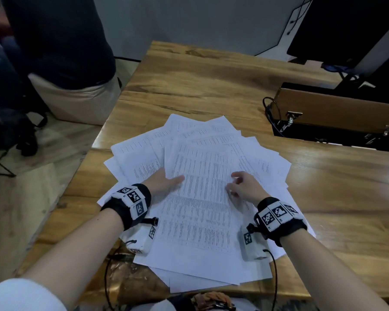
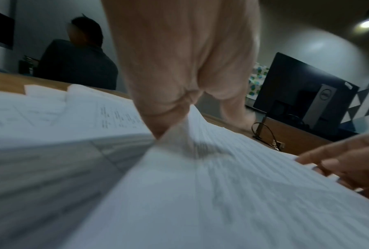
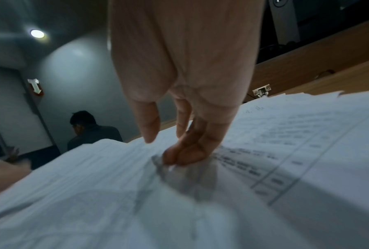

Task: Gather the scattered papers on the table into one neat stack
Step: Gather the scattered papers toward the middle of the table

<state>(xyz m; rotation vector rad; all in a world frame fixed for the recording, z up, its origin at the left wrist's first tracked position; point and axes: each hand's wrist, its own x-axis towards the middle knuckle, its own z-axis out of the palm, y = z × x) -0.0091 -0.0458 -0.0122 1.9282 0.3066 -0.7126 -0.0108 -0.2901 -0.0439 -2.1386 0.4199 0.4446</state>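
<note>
My left hand (image 1: pixel 164 180) lies across the left edge of the top sheet (image 1: pixel 198 198). The head view shows the thumb on top; the left wrist view shows that edge lifted against the thumb (image 2: pixel 158 121), while the fingers go down out of sight behind it, so I read this grip as a light pinch on the sheet. My right hand (image 1: pixel 243 187) sits on the sheet's right side with its fingers curled — the right wrist view shows the fingertips (image 3: pixel 179 158) bunched and pressing down on the page, the thumb held clear above it. I take that as pinning or dragging the paper, nothing clenched inside.

Outward from there, the papers (image 1: pixel 252 153) lie fanned over one another at many angles in the middle of the desk (image 1: pixel 211 81), corners jutting toward the far side and some sheets overhanging the near edge. They are gathered into one heap but nowhere near squared.

These are thin printed sheets: light, limp, and slick against each other. My guess is they will slide freely under a flat palm yet buckle if pushed from one corner. I would take hold along the long outer edges of the heap with both hands, sweep inward, then lift the bundle and tap an edge on the desk. A closed wooden case (image 1: pixel 337 108) sits to the right, well apart.
</note>
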